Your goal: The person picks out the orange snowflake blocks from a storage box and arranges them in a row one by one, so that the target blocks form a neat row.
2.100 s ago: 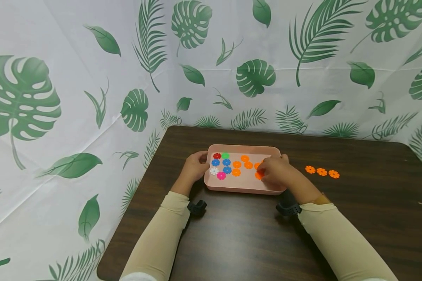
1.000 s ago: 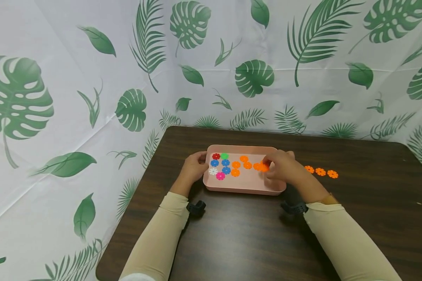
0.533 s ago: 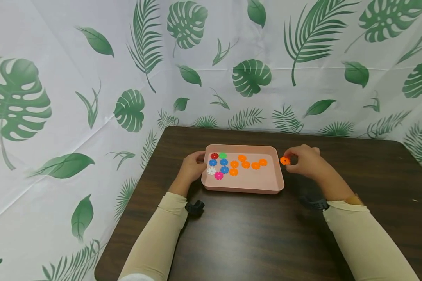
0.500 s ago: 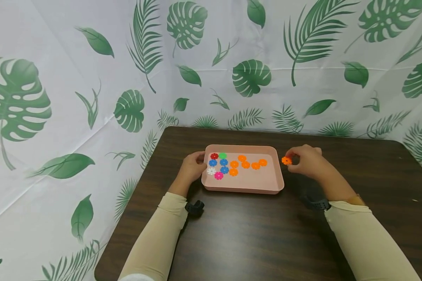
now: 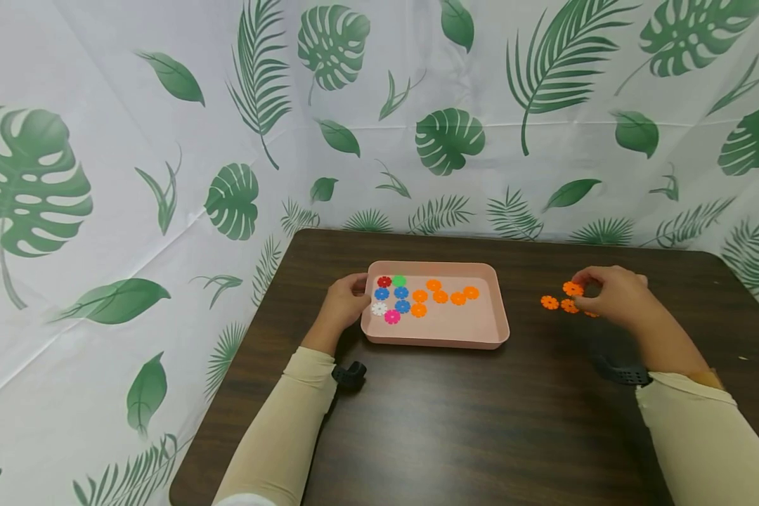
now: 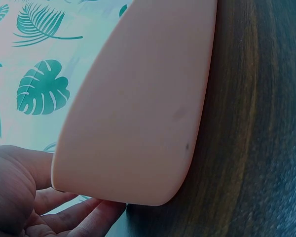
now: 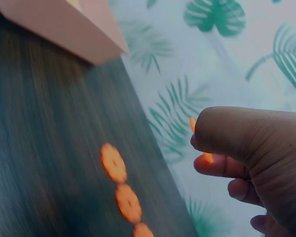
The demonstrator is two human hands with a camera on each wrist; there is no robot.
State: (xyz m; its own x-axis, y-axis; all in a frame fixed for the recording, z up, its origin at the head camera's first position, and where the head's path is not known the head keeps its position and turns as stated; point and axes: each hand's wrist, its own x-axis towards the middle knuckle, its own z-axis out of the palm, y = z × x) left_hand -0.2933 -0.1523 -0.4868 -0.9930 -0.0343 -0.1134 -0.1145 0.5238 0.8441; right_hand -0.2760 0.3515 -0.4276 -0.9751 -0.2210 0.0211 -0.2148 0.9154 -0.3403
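While the left hand point(image 5: 344, 303) minds the pink tray point(image 5: 464, 329) near the frame's middle, the right hand point(image 5: 620, 299) hovers over the dark wood-grain tabletop point(image 5: 468, 422), right of frame. Right fingers drawn into a pinch on one orange notched disc point(image 5: 572, 289). Right wrist view shows it as thin slivers above and below the thumb tip, nearly edge-on against the leaf-print backdrop point(image 7: 222, 59).

Key relation, as I judge it: held disc to the row of orange discs point(image 5: 567, 306) on the tabletop. Three count in that row, set end to end. Long axis runs slightly downhill to the right in the head view, toward the bottom edge in the right wrist view. Held disc sits just above the row's middle piece in the head frame; the row's right-hand piece is partly covered by the thumb. Wrist view puts the disc to the right of the row and apart from it. Exact height over the wood: cannot tell.

Right hand clearly the nearer one. Left hand well apart, fingers bent about the tray's left end, gripping it. Inside the tray: six loose orange discs point(image 5: 440, 296), right of a cluster of blue, red, green, white and pink discs point(image 5: 402, 307).
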